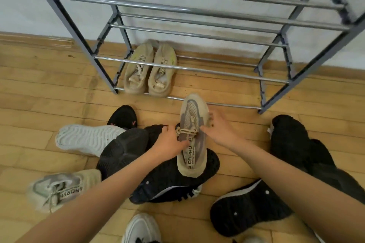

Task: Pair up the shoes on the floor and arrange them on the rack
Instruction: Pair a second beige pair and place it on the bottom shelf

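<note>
A grey-and-beige knit sneaker (192, 112) with printed lettering on its heel strap lies toe-away on top of the shoe pile. My left hand (167, 141) grips its left side by the laces and my right hand (219, 130) holds its right side. A similar grey-beige sneaker (59, 188) lies on its side at the lower left. A beige pair (150, 69) stands side by side on the lowest bars of the grey metal rack (197, 13).
Several black shoes lie around: a black sole-up shoe (173, 179) under the held sneaker, another black shoe (246, 209) at the lower right, dark shoes (292, 140) at the right. A white sole (87, 138) shows at the left, a white sneaker (142, 229) at the bottom.
</note>
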`<action>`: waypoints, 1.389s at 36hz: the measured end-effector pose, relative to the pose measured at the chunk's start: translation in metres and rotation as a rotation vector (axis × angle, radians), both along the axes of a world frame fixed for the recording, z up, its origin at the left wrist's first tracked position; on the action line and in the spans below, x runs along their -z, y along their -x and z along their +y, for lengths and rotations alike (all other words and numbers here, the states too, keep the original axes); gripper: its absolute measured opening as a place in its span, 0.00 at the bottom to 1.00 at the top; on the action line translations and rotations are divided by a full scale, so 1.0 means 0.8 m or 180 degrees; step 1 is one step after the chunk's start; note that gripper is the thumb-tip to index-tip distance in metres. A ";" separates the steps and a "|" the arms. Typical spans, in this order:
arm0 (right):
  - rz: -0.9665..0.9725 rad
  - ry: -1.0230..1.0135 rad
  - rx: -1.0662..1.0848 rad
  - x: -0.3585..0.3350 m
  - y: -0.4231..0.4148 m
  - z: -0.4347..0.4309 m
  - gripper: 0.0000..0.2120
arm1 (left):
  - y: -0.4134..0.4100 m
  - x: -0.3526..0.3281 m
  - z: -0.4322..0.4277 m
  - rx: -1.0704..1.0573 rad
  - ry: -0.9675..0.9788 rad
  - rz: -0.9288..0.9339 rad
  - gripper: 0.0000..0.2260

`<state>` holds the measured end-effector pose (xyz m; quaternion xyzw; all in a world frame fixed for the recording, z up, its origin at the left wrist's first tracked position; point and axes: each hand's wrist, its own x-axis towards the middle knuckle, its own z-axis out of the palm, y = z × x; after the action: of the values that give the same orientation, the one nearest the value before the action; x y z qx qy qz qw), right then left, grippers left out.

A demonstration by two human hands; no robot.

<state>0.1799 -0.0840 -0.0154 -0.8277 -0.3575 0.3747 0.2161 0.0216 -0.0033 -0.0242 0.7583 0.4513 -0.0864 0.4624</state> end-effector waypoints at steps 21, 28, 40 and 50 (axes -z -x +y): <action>0.0986 -0.0122 0.0902 -0.008 -0.029 -0.121 0.27 | -0.050 -0.009 -0.084 -0.0404 0.0837 -0.1067 0.19; 0.0982 0.0068 0.1256 0.009 -0.059 -0.149 0.27 | -0.096 0.005 -0.095 0.0657 -0.0178 -0.0621 0.20; 0.0056 0.0651 0.0572 0.036 -0.064 -0.144 0.19 | -0.038 0.032 -0.042 0.0720 -0.1351 0.0028 0.34; -0.0542 -0.0222 -0.0253 0.017 -0.022 -0.072 0.25 | -0.027 0.028 -0.016 0.0720 -0.1015 0.0200 0.35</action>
<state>0.1974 -0.1417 -0.0293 -0.8337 -0.4199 0.2986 0.1987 0.0431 -0.0161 -0.0469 0.8647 0.3855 -0.0889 0.3094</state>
